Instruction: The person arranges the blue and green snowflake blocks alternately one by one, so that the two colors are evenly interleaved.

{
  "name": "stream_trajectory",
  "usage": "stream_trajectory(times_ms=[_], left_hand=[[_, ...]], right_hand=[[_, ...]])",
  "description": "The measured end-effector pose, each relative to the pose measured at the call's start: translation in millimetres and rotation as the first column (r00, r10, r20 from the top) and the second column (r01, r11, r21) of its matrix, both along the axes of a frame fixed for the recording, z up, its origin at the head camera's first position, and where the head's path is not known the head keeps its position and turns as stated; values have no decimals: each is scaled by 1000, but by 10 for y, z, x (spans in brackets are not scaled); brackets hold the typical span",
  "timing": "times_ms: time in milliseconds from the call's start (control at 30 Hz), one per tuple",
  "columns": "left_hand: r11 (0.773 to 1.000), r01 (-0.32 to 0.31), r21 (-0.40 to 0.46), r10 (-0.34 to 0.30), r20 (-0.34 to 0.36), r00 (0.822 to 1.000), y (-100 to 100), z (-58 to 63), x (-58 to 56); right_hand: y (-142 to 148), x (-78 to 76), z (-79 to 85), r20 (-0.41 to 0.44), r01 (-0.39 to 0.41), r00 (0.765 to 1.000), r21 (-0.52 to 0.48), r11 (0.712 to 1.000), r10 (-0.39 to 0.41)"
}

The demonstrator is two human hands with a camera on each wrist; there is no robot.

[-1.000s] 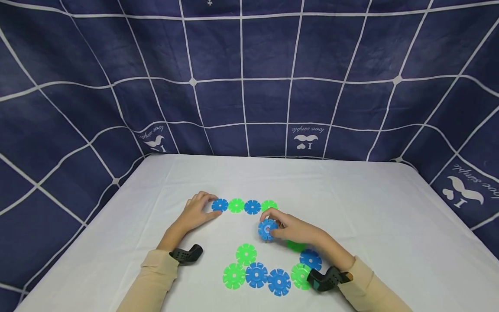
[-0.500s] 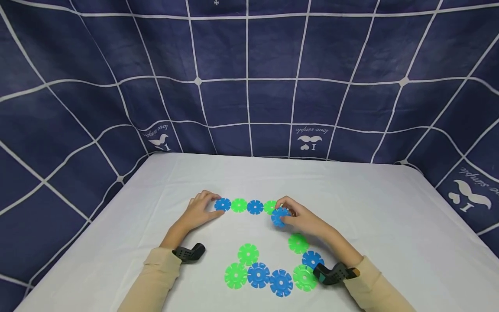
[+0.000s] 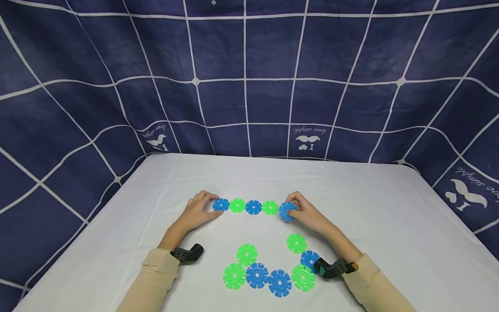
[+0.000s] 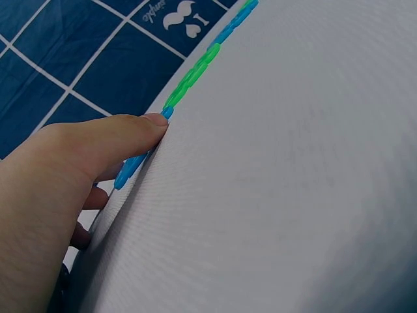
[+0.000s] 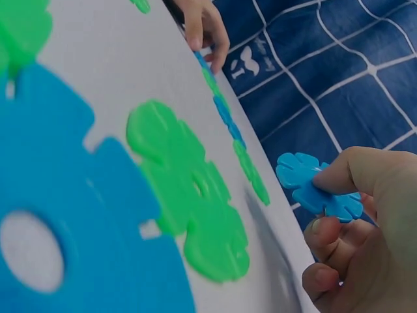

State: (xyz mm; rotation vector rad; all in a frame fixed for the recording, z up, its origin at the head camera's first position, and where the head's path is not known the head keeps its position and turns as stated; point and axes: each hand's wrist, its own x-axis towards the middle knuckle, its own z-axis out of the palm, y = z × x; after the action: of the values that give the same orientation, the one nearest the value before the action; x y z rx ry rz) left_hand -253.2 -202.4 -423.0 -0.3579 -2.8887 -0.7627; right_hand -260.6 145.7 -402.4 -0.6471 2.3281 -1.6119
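A row of notched plastic snowflake discs lies across the white table in the head view. At its left end my left hand (image 3: pixel 196 210) pinches a blue snowflake disc (image 3: pixel 221 205) between thumb and fingers. A green disc (image 3: pixel 237 206), another blue disc (image 3: pixel 254 207) and a second green disc (image 3: pixel 270 208) continue the row rightward. My right hand (image 3: pixel 309 215) pinches one more blue snowflake disc (image 3: pixel 287 211) just past the row's right end. In the right wrist view this held disc (image 5: pixel 300 175) is raised and tilted, with the thumb across its face.
Nearer the person, several green and blue discs form a curve, from a green disc (image 3: pixel 247 254) past a blue disc (image 3: pixel 280 283) to a green disc (image 3: pixel 296 244). A dark blue gridded cloth (image 3: pixel 269 102) hangs behind the white table (image 3: pixel 187 277).
My right hand has carried its blue disc rightward and away from the person, from in front of the row to its right end. The left hand keeps its place on the left disc.
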Motion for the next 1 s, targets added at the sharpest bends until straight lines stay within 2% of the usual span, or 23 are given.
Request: stream_trajectory(times_ms=[233, 467, 700, 867, 1000], left_hand=[[1000, 1, 2, -1, -8, 1000, -2, -9, 1], [1000, 0, -5, 0, -6, 1000, -1, -11, -7], [1000, 0, -8, 0, -10, 1000, -6, -11, -10], [1000, -2, -9, 1, -9, 1000, -8, -11, -3], [1000, 0, -6, 0, -11, 1000, -9, -14, 4]], right_hand=[[58, -45, -79, -29, 108, 994, 12, 994, -108], [62, -60, -117, -83, 198, 978, 52, 979, -194], [70, -56, -158, -111, 242, 967, 117, 963, -229], [41, -60, -195, -198, 292, 948, 221, 931, -250], [12, -55, -211, -272, 292, 938, 281, 914, -216]])
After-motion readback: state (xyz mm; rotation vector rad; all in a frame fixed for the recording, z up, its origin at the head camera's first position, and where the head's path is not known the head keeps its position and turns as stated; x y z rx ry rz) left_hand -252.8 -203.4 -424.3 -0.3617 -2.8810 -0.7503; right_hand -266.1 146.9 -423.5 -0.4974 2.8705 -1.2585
